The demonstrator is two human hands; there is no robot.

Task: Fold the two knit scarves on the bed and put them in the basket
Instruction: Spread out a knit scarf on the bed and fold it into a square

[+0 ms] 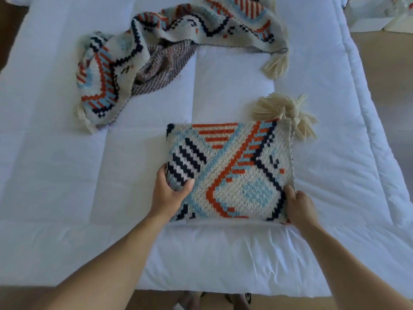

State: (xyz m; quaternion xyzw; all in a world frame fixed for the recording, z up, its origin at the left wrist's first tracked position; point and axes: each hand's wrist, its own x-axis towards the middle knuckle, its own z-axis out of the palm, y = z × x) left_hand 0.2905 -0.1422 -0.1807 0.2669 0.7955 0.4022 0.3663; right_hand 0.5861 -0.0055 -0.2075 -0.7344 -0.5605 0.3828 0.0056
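Left hand (pixel 169 193) and right hand (pixel 300 206) each grip the folded orange-blue-navy knit scarf (pixel 230 173) on the white bed (pixel 55 164). We judge one fold done. The matching second scarf (pixel 156 45) lies unfolded beyond, and no basket is in view.

We read no text, label, brand, number or sign: the folded scarf (pixel 230 173) and the loose scarf (pixel 178 30) show only knitted geometric motifs, the bedding (pixel 55 164) plain white cloth.
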